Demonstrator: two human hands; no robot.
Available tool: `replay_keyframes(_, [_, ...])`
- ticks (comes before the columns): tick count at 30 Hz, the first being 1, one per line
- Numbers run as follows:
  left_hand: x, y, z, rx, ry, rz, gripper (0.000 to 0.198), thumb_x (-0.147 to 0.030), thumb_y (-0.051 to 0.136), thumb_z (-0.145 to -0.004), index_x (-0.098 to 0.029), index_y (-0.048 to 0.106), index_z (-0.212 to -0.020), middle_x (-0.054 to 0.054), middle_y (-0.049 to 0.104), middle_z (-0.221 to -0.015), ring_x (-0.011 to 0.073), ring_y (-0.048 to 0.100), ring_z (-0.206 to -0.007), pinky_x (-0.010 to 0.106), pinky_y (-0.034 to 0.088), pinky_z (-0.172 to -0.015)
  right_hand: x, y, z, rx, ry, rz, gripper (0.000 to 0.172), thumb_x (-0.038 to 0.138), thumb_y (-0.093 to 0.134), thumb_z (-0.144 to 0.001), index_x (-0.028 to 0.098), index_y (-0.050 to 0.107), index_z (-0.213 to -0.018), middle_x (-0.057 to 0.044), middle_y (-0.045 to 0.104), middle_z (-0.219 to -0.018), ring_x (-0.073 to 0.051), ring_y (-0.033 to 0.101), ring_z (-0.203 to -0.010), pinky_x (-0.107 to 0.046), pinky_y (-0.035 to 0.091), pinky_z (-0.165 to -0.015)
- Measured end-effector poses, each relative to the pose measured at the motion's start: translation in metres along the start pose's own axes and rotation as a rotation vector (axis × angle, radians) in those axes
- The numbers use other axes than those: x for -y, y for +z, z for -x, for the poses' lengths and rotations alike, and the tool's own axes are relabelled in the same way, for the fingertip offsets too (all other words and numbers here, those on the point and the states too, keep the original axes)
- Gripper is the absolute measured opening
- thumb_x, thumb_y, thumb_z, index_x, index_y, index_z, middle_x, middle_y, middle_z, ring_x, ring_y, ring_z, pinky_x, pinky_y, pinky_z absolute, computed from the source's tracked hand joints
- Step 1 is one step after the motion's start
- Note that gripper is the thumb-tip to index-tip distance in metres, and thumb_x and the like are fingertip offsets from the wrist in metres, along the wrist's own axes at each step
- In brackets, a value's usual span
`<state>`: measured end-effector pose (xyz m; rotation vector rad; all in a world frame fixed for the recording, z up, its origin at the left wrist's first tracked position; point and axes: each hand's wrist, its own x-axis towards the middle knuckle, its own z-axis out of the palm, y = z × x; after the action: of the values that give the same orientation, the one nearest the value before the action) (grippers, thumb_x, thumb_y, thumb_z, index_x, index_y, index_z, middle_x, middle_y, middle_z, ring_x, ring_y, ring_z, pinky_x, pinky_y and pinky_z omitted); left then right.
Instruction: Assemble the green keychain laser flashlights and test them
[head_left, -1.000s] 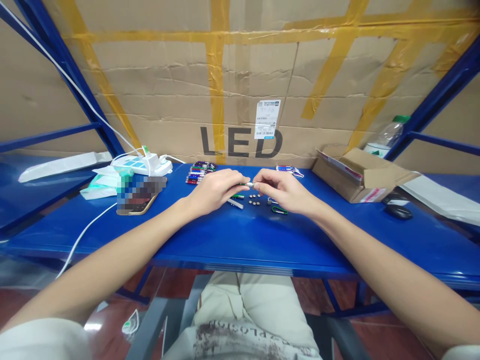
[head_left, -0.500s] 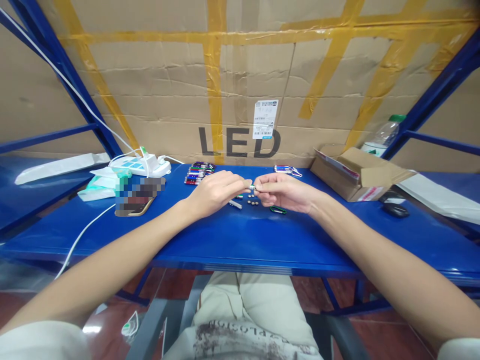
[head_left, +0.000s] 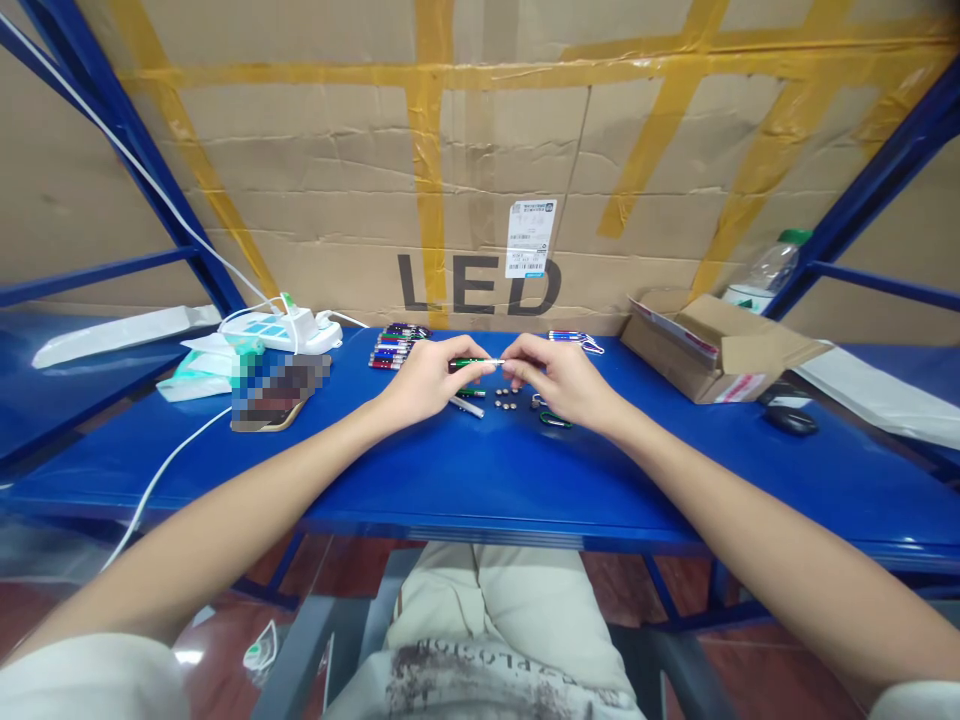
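Observation:
My left hand (head_left: 424,380) is closed on a small green pen-shaped flashlight (head_left: 474,363), holding it level above the blue table (head_left: 480,470). My right hand (head_left: 559,378) pinches the flashlight's silver right end. Under the hands lie several small round button cells (head_left: 507,406), a loose silver tube (head_left: 469,406), another green piece (head_left: 472,393) and a green carabiner clip (head_left: 556,421). A row of coloured flashlights (head_left: 397,345) lies behind my left hand.
A white power strip (head_left: 277,328) with cables, a pale green packet (head_left: 202,368) and a phone (head_left: 274,395) sit at the left. An open cardboard box (head_left: 712,345), a plastic bottle (head_left: 769,268) and a black mouse (head_left: 787,420) are at the right. A big "LED" carton (head_left: 480,180) closes the back.
More of the green flashlight body now shows between my hands; both hands have shifted slightly while staying joined on it. The things on the table have not moved.

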<state>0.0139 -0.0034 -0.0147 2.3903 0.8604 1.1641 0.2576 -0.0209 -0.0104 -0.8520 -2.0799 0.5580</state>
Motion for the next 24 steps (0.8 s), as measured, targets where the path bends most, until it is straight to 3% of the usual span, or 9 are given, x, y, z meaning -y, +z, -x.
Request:
replay_keyframes(3, [0.003,0.002,-0.001,0.058,-0.101,0.153,0.039,-0.055,0.075,-0.100,-0.016,0.080,-0.099,0.004,0.077,-0.079,0.0170,0.072,-0.069,0.027,0.057,-0.064,0.000,-0.002,0.002,0.025,-0.097,0.185,0.021,0.036,0.059,-0.108,0.023,0.069,-0.096,-0.003,0.074,-0.083,-0.021,0.066,-0.078,-0.034,0.047,-0.076])
replay_keyframes(6, [0.004,0.005,-0.001,0.100,-0.142,0.282,0.043,-0.057,0.077,-0.098,-0.014,0.078,-0.099,0.005,0.076,-0.078,0.0158,0.071,-0.066,0.027,0.059,-0.063,0.002,-0.003,0.003,0.028,-0.124,0.230,0.022,0.037,0.056,-0.110,0.022,0.068,-0.097,-0.004,0.074,-0.088,-0.021,0.065,-0.079,-0.033,0.046,-0.075])
replay_keyframes(12, [0.003,0.006,0.000,0.055,-0.095,0.258,0.045,-0.060,0.078,-0.096,-0.015,0.077,-0.097,0.004,0.075,-0.079,0.0162,0.070,-0.068,0.027,0.059,-0.063,0.005,0.000,0.003,0.032,0.010,0.074,0.024,0.041,0.060,-0.106,0.021,0.068,-0.095,-0.002,0.071,-0.080,-0.019,0.062,-0.071,-0.031,0.045,-0.068])
replay_keyframes(19, [0.001,-0.001,0.005,0.006,0.168,-0.072,0.028,-0.046,0.070,-0.106,-0.019,0.078,-0.106,0.006,0.083,-0.103,0.0200,0.078,-0.091,0.030,0.060,-0.084,0.014,-0.002,0.000,0.099,0.265,-0.303,0.027,0.045,0.074,-0.094,0.020,0.069,-0.086,-0.001,0.070,-0.074,-0.015,0.057,-0.062,-0.029,0.043,-0.058])
replay_keyframes(24, [0.007,-0.001,0.007,-0.035,0.430,-0.292,0.028,-0.043,0.060,-0.112,-0.019,0.075,-0.113,0.009,0.082,-0.105,0.0212,0.077,-0.095,0.033,0.060,-0.087,0.014,-0.003,-0.002,0.148,0.454,-0.616,0.028,0.040,0.087,-0.081,0.018,0.070,-0.078,-0.001,0.067,-0.069,-0.012,0.054,-0.058,-0.027,0.038,-0.056])
